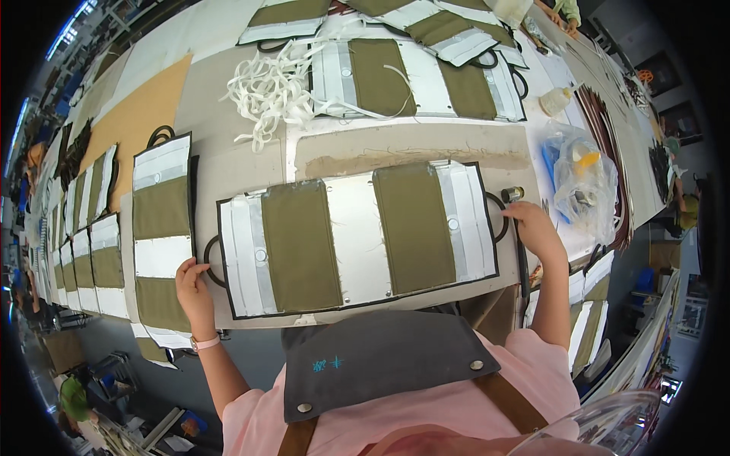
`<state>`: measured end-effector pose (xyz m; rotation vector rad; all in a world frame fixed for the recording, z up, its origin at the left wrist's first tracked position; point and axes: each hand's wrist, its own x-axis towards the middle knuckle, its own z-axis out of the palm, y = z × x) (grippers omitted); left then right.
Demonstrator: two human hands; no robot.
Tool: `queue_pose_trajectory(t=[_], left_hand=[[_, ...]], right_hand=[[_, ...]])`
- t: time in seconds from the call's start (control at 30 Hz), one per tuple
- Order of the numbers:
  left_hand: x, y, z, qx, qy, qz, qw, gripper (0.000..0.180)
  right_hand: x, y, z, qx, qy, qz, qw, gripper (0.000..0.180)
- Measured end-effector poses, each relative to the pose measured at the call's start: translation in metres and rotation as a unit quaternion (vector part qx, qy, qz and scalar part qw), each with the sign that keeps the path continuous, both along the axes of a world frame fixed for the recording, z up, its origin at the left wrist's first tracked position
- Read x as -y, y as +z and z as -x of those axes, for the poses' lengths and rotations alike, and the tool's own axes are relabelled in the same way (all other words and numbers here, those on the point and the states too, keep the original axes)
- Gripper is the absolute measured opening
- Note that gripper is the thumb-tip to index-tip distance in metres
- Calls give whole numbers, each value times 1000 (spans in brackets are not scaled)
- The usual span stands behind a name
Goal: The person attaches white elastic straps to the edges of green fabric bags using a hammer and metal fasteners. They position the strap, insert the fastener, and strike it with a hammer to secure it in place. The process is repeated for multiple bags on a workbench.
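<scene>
A: Starting with the biggest thing, how did it all lie?

B: The tabletop (236, 171) carried everything, and the panel (357, 243), olive and white with dark edging, lay along its near side. A second panel (162, 205) was off to the left, turned so that its long axis pointed away. The tape (270, 87), a loose white heap, lay beyond the panel and apart from it

A: And the panel's own long axis?

B: It ran from side to side, with the right end swung a little farther away than the left. So the left grip (196, 292) sat closer in and the right grip (537, 228) reached farther out

A: Which of them was nearer the panel?

B: Neither, by much. The panel lay to the right of the left grip and to the left of the right grip, each one just outside a short end. That was the relation that mattered, I'd judge: it spanned the gap between them, one end to each

A: Were they holding it?

B: The fingers were bent, at the left loop (207, 262) on one side and the right loop (506, 226) on the other. Whether either had pinched its loop or only touched it, I couldn't tell

A: Anything smaller?

B: A metal cylinder (513, 194) just beyond the right fingertips, and the panel's studs (260, 256), one toward each end, clear of the fingers
</scene>
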<state>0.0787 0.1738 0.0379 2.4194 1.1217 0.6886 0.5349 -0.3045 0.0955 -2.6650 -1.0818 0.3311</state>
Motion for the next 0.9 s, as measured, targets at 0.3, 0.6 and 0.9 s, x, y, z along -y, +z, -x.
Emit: queue_pose_trajectory(t=[0.3,0.6,0.9], left_hand=[[-35,54,-199,154,-126,19,980,24],[-101,-22,-325,-130,-239,79,959,84],[-91,-29,-335,-202,-234,119,944,99]], right_hand=[[-262,-25,-11,-41,109,-260,958,29],[-366,-70,-35,-31,36,-164,985,9],[-316,-11,-23,-75,25,-204,976,9]])
